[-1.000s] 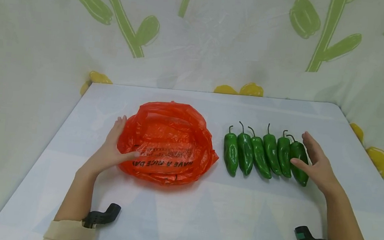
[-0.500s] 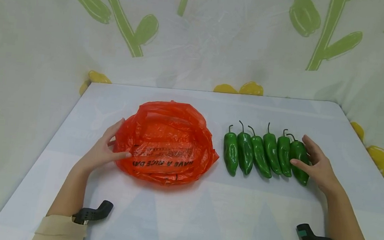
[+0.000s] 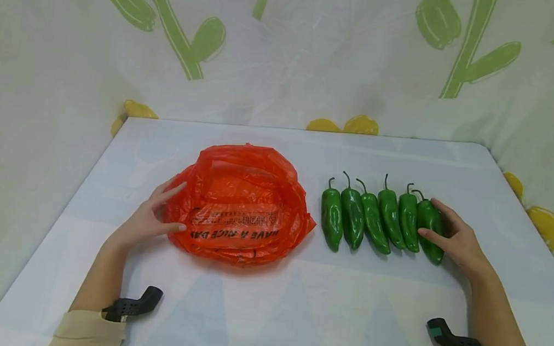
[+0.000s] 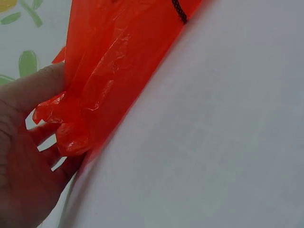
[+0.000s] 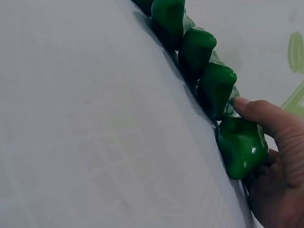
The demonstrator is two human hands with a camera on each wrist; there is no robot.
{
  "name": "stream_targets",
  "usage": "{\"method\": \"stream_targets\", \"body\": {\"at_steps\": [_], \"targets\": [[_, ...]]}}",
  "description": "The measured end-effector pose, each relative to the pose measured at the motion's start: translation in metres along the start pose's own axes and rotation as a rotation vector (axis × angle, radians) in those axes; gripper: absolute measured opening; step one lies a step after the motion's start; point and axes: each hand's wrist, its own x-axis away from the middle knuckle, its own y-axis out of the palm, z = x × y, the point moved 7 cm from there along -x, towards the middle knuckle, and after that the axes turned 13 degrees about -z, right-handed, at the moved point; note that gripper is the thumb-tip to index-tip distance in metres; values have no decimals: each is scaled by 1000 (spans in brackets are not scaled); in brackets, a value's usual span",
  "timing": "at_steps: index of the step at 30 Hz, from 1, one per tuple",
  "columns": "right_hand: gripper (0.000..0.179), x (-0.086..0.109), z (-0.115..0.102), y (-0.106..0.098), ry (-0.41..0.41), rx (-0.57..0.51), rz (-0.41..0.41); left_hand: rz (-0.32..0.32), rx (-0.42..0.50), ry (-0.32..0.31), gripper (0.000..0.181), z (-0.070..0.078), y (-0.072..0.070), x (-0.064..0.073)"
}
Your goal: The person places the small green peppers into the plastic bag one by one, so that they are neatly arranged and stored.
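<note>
A red plastic bag with upside-down black print lies spread on the left part of the table. My left hand is at its left edge, thumb and index finger apart over the film. In the left wrist view, a crumpled fold of the bag sits between thumb and fingers. Several green chili peppers lie in a row right of the bag, stems pointing away. Around the rightmost pepper my right hand holds thumb and fingers on opposite sides. In the right wrist view its blunt tip shows.
The white table has pale blue triangles. Behind it hangs a light cloth with green plant and yellow prints. Black wrist mounts sit on both forearms, by beige sleeves.
My left hand has shifted a little left, and its index finger now lies over the bag's edge. The right hand has closed in on the rightmost pepper. Bag and peppers stay about where they were.
</note>
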Motion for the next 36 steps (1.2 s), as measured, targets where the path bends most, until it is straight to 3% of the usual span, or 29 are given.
{"method": "stream_targets", "body": {"at_steps": [9, 21, 30, 36], "targets": [[70, -5, 1, -1, 25, 89, 53, 6, 20, -45, 82, -6, 0, 5], [65, -1, 2, -7, 70, 20, 154, 10, 13, -70, 84, -8, 1, 3], [62, 3, -1, -12, 46, -38, 212, 15, 15, -50, 86, -7, 2, 0], [61, 4, -7, -13, 22, -141, 229, 12, 22, -38, 87, -8, 4, -1]]}}
